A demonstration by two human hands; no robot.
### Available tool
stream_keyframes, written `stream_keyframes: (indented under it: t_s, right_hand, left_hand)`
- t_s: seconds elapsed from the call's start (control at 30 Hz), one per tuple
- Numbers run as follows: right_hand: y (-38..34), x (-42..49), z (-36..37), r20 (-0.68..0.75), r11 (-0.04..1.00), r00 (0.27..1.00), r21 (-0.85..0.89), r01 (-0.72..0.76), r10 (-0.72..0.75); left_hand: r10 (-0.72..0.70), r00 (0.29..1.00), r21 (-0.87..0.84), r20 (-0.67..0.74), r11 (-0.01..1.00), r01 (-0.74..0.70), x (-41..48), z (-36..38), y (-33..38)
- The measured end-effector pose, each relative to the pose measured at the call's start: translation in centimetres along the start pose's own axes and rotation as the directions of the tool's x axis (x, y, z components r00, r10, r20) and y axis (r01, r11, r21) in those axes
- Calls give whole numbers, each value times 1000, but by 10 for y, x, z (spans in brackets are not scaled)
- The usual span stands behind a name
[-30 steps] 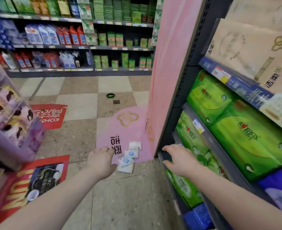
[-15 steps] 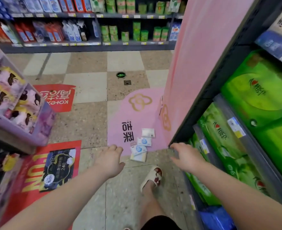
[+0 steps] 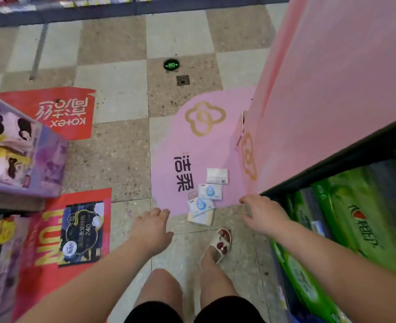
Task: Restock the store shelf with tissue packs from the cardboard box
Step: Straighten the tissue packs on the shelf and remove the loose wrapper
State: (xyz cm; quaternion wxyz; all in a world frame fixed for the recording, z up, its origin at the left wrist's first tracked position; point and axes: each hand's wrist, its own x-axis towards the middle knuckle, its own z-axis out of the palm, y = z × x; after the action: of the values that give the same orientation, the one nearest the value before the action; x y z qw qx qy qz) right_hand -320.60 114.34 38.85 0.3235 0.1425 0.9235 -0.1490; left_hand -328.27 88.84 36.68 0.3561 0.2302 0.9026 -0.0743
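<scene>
Several small white tissue packs (image 3: pixel 206 197) with blue drop prints lie in a loose row on the floor, on a pink floor sticker (image 3: pixel 192 145). My left hand (image 3: pixel 151 229) hovers just left of them, fingers apart, holding nothing. My right hand (image 3: pixel 263 214) hovers to their right, beside the dark shelf frame (image 3: pixel 332 169), also empty with fingers spread. Large green tissue packs (image 3: pixel 355 220) fill the shelf on the right. No cardboard box is in sight.
A pink end panel (image 3: pixel 332 78) rises at the right. A purple display stand (image 3: pixel 22 155) with packs is on the left, above red floor stickers (image 3: pixel 64 234). My sandalled foot (image 3: pixel 219 243) stands just below the small packs.
The view has tilted down toward the floor and my legs have come into sight. Both hands stay empty, hovering over the small packs on either side.
</scene>
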Motion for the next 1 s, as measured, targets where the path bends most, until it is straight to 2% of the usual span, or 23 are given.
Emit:
stream_keyframes:
  t_s: [0.23, 0.4, 0.5, 0.7, 0.83, 1.0]
  right_hand:
    - [13, 105, 24, 77, 996, 996, 83, -42, 36]
    - [25, 184, 78, 123, 984, 988, 142, -107, 90]
    - [33, 232, 117, 141, 954, 979, 240, -178, 147]
    - [49, 324, 202, 224, 878, 938, 346, -331, 265]
    - [63, 373, 251, 259, 864, 925, 354, -358, 277]
    - [89, 431, 298, 289, 871, 913, 317, -375, 288]
  left_hand:
    - [27, 992, -56, 125, 998, -20, 101, 25, -4]
    - [61, 976, -63, 207, 997, -49, 188, 72, -18]
    - [64, 969, -99, 240, 994, -41, 237, 104, -25]
    - [-21, 942, -314, 335, 940, 132, 319, 182, -32]
    - [-69, 911, -345, 407, 912, 223, 366, 233, -29]
    - [-141, 890, -420, 433, 843, 337, 419, 284, -19]
